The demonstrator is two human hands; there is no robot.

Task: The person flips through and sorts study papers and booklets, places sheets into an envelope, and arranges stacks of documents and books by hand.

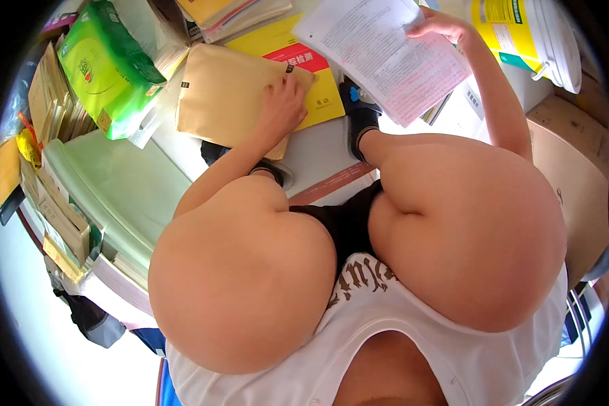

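My left hand (283, 103) rests on a tan paper envelope (216, 91), its fingers bent against the surface near the right side. Beneath the envelope lies a yellow booklet (325, 101) with a red band. At the upper right, my right hand (443, 28) grips the edge of printed papers (386, 54), thumb over the top sheet. The lower part of that sheet has pink print. The papers are held above the floor, over part of the yellow booklet.
A green plastic package (105, 71) and stacked papers (51, 95) stand at the upper left, beside a pale green bin (125, 179). A white and yellow bucket (521, 34) and a cardboard box (568, 135) are at the right. My shoes (362, 122) are on the floor.
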